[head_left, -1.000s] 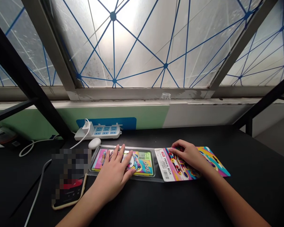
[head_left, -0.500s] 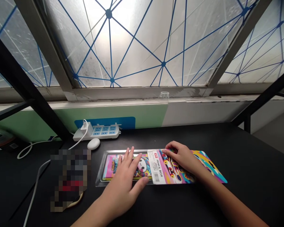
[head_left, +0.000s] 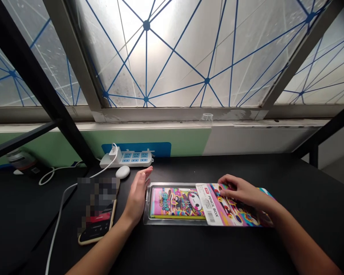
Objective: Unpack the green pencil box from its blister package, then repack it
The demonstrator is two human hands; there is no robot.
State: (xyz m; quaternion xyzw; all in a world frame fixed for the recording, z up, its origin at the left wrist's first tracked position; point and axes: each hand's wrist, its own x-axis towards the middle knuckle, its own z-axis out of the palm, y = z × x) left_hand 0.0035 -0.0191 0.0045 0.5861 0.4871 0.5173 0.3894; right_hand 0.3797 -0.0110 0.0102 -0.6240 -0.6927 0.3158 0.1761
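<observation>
A clear plastic tray (head_left: 174, 222) lies flat on the black desk, with a colourful cartoon pencil box (head_left: 176, 202) in it. A printed card marked PENCIL BOX (head_left: 212, 208) covers the right part of the box. My left hand (head_left: 137, 194) stands on edge by the tray's left end, fingers stretched out and holding nothing. Whether it touches the tray is hard to tell. My right hand (head_left: 242, 193) rests on the card, its fingers bent over the far edge and the thumb on the printed face. My right forearm hides the card's right end.
Left of my left hand lies a partly blurred phone (head_left: 99, 225) in a pale case. Behind it are a white oval case (head_left: 123, 172) and a power strip (head_left: 134, 159) with a plugged-in charger and white cable. A clear cup (head_left: 207, 117) stands on the window ledge.
My left hand has lifted off the pencil box and moved left to the tray's end, uncovering the box's picture. My right hand stays on the card. The whole view has shifted slightly.
</observation>
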